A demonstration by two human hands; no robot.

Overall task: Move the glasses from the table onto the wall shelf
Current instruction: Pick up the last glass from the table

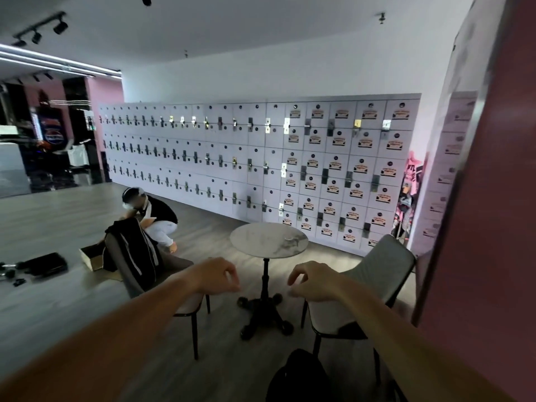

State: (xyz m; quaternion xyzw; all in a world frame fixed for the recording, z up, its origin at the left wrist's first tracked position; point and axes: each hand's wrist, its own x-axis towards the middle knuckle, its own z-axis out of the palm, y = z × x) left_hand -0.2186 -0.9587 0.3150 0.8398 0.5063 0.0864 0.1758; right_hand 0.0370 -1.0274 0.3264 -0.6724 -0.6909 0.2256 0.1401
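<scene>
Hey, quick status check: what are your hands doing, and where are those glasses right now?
Left hand and right hand empty, out front. Glasses on round table, untouched. Two chairs flank the table.

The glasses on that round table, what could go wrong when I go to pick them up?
1. The glasses are small, pale and hard to make out on the marble table in dim light, so a grip could miss or knock them off.
2. Two chairs flank the table, and a dark bag lies on the floor close in front: trip hazards.
3. Both hands, left hand and right hand, are empty and far from the table.
</scene>
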